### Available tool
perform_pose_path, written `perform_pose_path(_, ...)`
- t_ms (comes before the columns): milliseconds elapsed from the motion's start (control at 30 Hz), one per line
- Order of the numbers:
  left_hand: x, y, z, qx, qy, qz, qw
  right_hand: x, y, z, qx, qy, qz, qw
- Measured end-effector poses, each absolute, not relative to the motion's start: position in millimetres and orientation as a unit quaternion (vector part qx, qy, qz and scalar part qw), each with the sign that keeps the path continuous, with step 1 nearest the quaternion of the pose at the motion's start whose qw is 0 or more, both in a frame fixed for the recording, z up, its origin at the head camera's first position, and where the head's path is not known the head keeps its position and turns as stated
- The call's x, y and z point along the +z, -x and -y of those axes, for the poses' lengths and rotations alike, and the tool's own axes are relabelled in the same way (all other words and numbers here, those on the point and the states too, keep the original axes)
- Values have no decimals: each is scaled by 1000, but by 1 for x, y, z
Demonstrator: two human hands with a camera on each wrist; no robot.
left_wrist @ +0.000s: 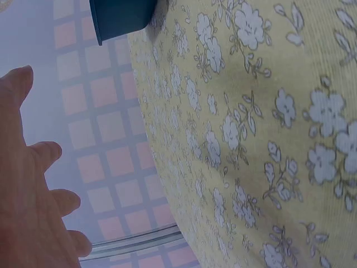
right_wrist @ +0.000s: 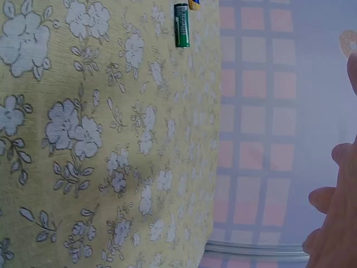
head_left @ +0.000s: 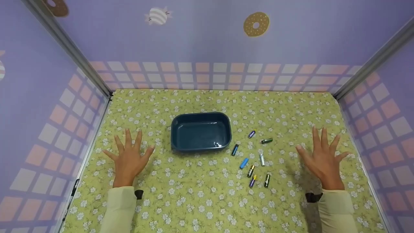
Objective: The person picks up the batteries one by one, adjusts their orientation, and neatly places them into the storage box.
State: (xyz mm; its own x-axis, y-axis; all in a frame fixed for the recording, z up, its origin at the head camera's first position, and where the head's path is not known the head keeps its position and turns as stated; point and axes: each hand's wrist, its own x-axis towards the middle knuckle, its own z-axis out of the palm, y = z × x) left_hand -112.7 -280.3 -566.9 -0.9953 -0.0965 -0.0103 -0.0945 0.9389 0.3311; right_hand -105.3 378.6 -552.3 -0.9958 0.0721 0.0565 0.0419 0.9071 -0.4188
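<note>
Head view: glossy dark-blue bin [head_left: 197, 133], rounded corners; multicoloured batteries [head_left: 251, 171].

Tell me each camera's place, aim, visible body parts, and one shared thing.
Head: head-worn, facing forward and down at tub, batteries; left grip, right grip, sleeves show.
Left wrist: worn there, facing across cloth towards wall; left fingers show.
Right wrist: worn there, facing cloth, wall, a green battery; right fingers show.
Head and left wrist share the tub.

A small booth-like enclosure is suggested: the flowered cloth [head_left: 194, 200] below is bounded on three sides by lilac panels [head_left: 207, 42] (printed with doughnuts [head_left: 249, 28], sweets [head_left: 158, 16] and pink-and-white checks [head_left: 202, 67]), which are joined at the corners by metal posts [head_left: 66, 45].
</note>
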Motion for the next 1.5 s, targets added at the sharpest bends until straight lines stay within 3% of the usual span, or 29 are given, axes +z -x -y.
perform_pose_path(800, -596, 145, 217, -408, -27, 910, -73, -585, 89, -349, 273, -41, 961, -12)
perform_pose_path(1500, -608, 156, 198, -397, -33, 909, -119, -616, 70, -321, 254, -101, 961, -49)
